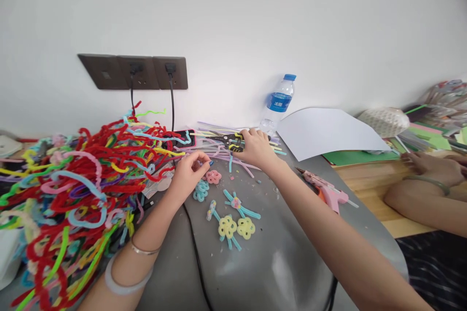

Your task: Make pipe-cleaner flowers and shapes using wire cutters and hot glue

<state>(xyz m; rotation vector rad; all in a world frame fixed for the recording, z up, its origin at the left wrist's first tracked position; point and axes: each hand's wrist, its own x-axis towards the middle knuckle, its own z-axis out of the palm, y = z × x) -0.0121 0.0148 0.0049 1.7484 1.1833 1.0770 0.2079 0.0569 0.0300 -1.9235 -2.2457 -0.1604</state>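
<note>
My left hand [189,173] is closed in a pinch above the pink pipe-cleaner flower [213,177] and the blue pipe-cleaner flower [201,190]. Something small and dark blue shows at its fingertips, too small to name. My right hand [257,148] has its fingers around the black-and-yellow handles of the scissors [226,141], whose blades point left over loose pipe cleaners [250,170]. Nearer to me lie two yellow pipe-cleaner flowers [227,227], one with blue stems below it, and blue pieces with speckled centres [236,203].
A tangled heap of coloured pipe cleaners [91,165] fills the left side. On the right are a pink glue gun [324,189], white paper [328,131] and a water bottle [279,102] against the wall. A black cable [195,248] crosses the grey table. Another person's arm [423,199] rests far right.
</note>
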